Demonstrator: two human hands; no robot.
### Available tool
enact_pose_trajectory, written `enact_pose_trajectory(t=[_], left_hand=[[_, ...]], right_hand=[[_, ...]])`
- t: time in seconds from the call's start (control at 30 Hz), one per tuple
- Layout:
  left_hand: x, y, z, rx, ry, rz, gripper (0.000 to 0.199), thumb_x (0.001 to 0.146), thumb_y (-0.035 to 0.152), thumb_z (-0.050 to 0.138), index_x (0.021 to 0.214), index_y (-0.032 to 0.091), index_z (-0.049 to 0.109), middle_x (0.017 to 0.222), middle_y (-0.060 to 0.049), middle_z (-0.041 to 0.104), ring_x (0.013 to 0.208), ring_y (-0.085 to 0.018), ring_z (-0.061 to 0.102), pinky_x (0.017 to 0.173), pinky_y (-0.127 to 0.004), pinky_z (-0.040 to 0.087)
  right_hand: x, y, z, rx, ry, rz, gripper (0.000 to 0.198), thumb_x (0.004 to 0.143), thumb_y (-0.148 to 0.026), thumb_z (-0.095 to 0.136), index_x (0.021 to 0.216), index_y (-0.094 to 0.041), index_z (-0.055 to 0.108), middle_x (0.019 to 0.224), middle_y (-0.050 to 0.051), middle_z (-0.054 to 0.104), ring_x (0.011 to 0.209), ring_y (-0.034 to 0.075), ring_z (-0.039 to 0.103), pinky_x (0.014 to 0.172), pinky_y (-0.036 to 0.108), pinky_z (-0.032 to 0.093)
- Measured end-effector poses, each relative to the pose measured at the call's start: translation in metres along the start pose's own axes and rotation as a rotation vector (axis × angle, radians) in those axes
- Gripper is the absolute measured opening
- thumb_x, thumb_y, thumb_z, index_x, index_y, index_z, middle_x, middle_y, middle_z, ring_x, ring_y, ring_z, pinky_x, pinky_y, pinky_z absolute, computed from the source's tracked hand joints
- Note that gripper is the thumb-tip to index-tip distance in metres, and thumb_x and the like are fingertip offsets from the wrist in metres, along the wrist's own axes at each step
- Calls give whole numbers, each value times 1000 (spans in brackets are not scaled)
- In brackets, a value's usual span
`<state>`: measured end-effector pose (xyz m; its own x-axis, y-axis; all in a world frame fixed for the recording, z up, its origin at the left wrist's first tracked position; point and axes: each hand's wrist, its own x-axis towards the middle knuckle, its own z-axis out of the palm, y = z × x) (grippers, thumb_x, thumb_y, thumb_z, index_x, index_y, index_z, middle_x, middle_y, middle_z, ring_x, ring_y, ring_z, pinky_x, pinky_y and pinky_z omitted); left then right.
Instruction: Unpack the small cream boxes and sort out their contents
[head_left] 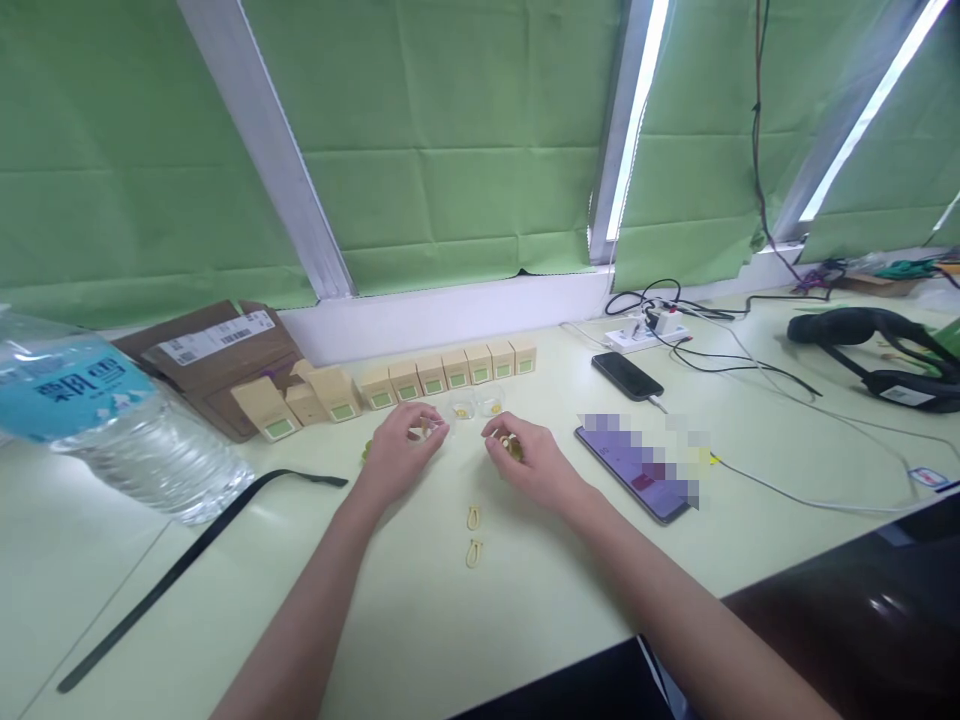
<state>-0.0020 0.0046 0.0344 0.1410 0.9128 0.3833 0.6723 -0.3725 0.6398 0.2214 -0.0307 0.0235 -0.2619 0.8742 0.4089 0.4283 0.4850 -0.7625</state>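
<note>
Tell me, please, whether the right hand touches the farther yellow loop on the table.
Apart. The head view shows a strip of table between the right hand and the farther yellow loop, which lies lower in the picture.

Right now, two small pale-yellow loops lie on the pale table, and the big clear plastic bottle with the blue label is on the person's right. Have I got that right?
Not quite: the head view shows the big clear plastic bottle with the blue label on the person's left. The two small pale-yellow loops do lie on the pale table.
</note>
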Motion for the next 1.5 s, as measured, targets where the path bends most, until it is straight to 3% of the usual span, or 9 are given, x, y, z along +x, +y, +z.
enact_pose_trajectory(t=[0.17,0.43,0.6,0.7,0.83,0.97,1.17,1.5], left_hand=[[23,-22,1,345,-47,-48,14,84,34,60,83,23,67,111,-9,66,111,-29,59,99,-44,45],[44,-28,16,544,-90,-189,26,87,46,57,83,21,66,103,-10,62,92,-27,63,80,-36,48],[50,-18,17,593,-103,-245,35,83,49,64,105,22,63,114,-13,58,96,-32,64,81,-40,49],[45,0,11,611,-10,-166,45,81,46,68,117,21,59,123,-17,54,99,-33,64,84,-43,48],[16,33,14,261,169,32,19,92,35,56,104,20,59,109,-9,60,90,-22,63,85,-37,47],[-22,49,31,-61,138,164,15,97,32,48,90,21,57,89,-3,62,80,-17,57,75,-30,46],[-44,43,50,-306,-136,83,25,100,38,45,104,23,64,97,-4,64,85,-17,57,75,-30,45],[-40,40,58,-657,-97,-96,24,94,43,56,87,20,60,78,1,59,71,-13,55,71,-26,45]], right_hand=[[-1,-4,4,-15,-105,-48,15,94,-25,49,87,-22,62,81,-1,67,67,13,56,64,25,40],[0,-4,5,-34,-132,-43,15,92,-21,51,84,-20,64,82,-1,68,72,13,58,68,24,39],[0,-6,4,-38,-128,-29,17,94,-23,50,84,-20,63,81,0,67,71,13,56,68,25,38],[0,-8,2,-26,-130,-14,18,96,-27,48,87,-21,61,79,-1,65,68,13,55,66,25,38],[-3,-8,-1,53,-127,57,20,101,-36,42,108,-24,57,84,-1,63,65,13,56,65,25,41],[-5,-6,-1,132,-113,76,32,103,-45,36,125,-26,49,91,1,63,68,14,59,67,27,45],[-6,-1,0,180,-74,25,39,105,-48,28,132,-25,45,95,3,63,75,15,62,71,28,49],[-5,-3,0,144,-89,-9,32,104,-45,36,122,-24,54,114,7,64,82,15,64,71,29,52]])
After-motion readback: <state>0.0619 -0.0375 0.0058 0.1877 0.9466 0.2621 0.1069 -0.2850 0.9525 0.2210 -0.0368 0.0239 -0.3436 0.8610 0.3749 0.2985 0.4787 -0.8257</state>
